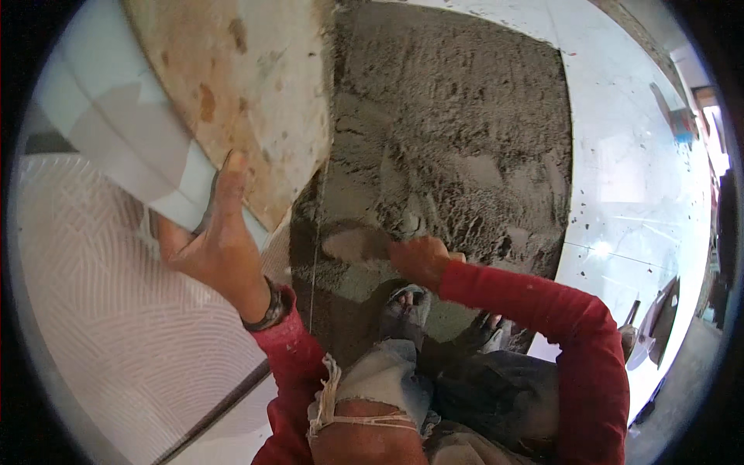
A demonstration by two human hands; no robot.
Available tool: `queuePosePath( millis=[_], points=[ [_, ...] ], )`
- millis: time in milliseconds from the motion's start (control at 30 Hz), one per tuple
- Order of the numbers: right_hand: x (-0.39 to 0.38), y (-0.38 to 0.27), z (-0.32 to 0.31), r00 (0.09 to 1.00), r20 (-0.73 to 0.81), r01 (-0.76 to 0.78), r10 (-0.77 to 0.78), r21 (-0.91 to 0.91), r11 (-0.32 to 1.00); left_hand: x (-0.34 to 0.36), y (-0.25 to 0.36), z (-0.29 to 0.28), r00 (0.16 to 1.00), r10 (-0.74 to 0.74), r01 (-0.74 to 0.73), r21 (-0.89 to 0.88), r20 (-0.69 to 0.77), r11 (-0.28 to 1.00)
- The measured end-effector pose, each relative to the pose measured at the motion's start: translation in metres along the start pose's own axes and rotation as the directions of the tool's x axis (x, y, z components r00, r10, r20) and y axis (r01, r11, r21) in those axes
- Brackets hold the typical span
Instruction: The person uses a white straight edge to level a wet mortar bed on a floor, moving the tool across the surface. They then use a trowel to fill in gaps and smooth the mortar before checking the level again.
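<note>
My left hand (213,244) grips the near edge of a tilted slab. Its thumb presses on a stained beige face (256,93), and the fingers reach to a glossy white side (147,132); whether these are one piece I cannot tell. My right hand (422,260) is closed round the handle of a trowel (356,242). The trowel's blade is low over the rough grey mortar bed (457,93), pointing left and slightly blurred. A thin string line (314,271) runs along the mortar's left side.
Left lies a pale surface with combed ridges (116,310), a dark rod (221,407) near its front. Glossy white tiles (620,194) border the mortar on the right, with crumbs and a handled tool (630,325) on them. My feet (405,306) stand at the mortar's near end.
</note>
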State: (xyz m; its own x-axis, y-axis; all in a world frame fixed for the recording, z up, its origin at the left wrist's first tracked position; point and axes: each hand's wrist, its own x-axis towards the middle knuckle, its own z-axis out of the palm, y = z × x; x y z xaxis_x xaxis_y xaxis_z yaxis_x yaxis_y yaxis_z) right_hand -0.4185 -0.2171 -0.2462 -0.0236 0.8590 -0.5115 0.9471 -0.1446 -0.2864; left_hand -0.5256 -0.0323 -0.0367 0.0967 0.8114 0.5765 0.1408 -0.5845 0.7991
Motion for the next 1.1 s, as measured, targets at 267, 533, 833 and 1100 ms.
queuePosePath(
  millis=[267,533,833,1100],
  points=[
    [-0.016,0.085,-0.041,0.947,-0.052,-0.318,0.316,-0.034,0.947,-0.016,0.0,-0.016,0.994,-0.08,0.085,0.07,-0.08,0.994],
    [-0.033,0.144,-0.044,0.844,-0.378,-0.449,0.38,-0.111,0.887,-0.019,0.004,-0.024,0.996,-0.068,0.076,0.161,-0.053,0.984],
    [-0.057,0.125,-0.028,0.881,-0.18,-0.454,0.437,-0.061,0.889,-0.026,0.004,-0.004,0.994,-0.016,0.006,0.098,0.104,0.995],
    [-0.107,0.089,-0.101,0.681,-0.642,-0.016,0.353,0.469,0.883,-0.028,0.0,-0.014,0.999,-0.006,-0.001,0.147,0.045,0.989]
  ],
)
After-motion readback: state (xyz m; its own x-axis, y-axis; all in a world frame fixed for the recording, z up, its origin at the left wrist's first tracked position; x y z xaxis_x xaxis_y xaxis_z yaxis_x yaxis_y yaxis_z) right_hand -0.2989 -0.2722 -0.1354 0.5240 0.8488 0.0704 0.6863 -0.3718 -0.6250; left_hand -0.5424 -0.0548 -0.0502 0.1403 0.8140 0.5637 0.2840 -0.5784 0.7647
